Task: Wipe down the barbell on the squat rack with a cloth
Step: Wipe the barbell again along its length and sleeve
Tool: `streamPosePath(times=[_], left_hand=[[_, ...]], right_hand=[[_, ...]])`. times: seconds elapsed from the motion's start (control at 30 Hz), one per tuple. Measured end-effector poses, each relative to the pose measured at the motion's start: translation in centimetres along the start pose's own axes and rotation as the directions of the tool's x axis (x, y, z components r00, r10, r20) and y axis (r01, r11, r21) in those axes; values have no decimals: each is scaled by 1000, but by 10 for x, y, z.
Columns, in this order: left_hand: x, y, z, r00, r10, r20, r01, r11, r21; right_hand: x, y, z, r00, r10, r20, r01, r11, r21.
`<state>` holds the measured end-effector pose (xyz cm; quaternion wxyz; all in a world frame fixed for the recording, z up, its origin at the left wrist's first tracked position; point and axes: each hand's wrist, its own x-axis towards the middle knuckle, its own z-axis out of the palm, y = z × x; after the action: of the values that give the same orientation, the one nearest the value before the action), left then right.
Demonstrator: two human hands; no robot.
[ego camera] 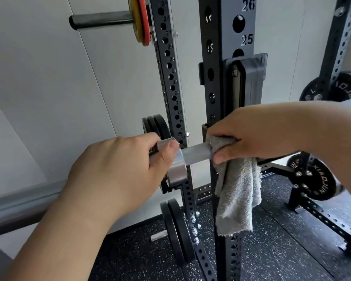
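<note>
The silver barbell [195, 154] runs from lower left to centre, its sleeve passing under my left arm and its shaft reaching the black squat rack upright [227, 82]. My left hand [118, 169] grips the barbell at its shiny collar, thumb on top. My right hand [249, 132] is closed around the shaft with a grey cloth [237, 191] wrapped on it just beside the upright. Most of the cloth hangs down loosely below my right hand. The rack's hook is partly hidden behind that hand.
A second perforated upright [170, 82] stands behind, with black weight plates [176, 230] stored low and yellow and red plates [140, 21] on a peg high up. More black plates [314, 179] sit at the right. Speckled rubber floor [282, 240] lies below, a pale wall at the left.
</note>
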<state>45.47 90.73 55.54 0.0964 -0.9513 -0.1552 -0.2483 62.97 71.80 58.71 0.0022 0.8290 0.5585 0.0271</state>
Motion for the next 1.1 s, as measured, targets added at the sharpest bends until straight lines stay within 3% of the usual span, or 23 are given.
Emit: streamPosePath(times=[0.17,0.27,0.37,0.5,0.7,0.77,0.87,1.0,1.1], left_hand=[[1,0,-1,1000,0,-2,0,1000,-15],[0,0,-3,1000,1,20,-1,1000,-25],[1,-1,-3,1000,8,18,-7,999,-41],[2,0,-2,1000,11,10,-11,999,-40],[1,5,-3,1000,-11,5,11,1000,-21],[-1,7,-4,1000,-16,7,17,1000,-6],[-1,9,-4,1000,-21,-2,21,1000,13],[-1,10,-2,999,-31,-29,32,999,31],[-1,8,4,995,-22,-100,27,998,48]], right_hand=[[14,-23,25,980,-77,-181,60,993,-101],[4,-17,26,973,-66,-220,45,994,-99],[-12,-7,15,979,31,-201,-65,984,-169],[-26,-10,10,961,134,-242,-160,983,-90],[-12,-42,64,838,213,-503,-357,911,-208],[-20,-38,56,851,163,-499,-292,937,-191],[-41,-22,26,902,252,-350,-306,946,-108],[-46,-15,29,807,350,-476,-427,902,-62],[-25,-45,76,726,237,-645,-308,952,4]])
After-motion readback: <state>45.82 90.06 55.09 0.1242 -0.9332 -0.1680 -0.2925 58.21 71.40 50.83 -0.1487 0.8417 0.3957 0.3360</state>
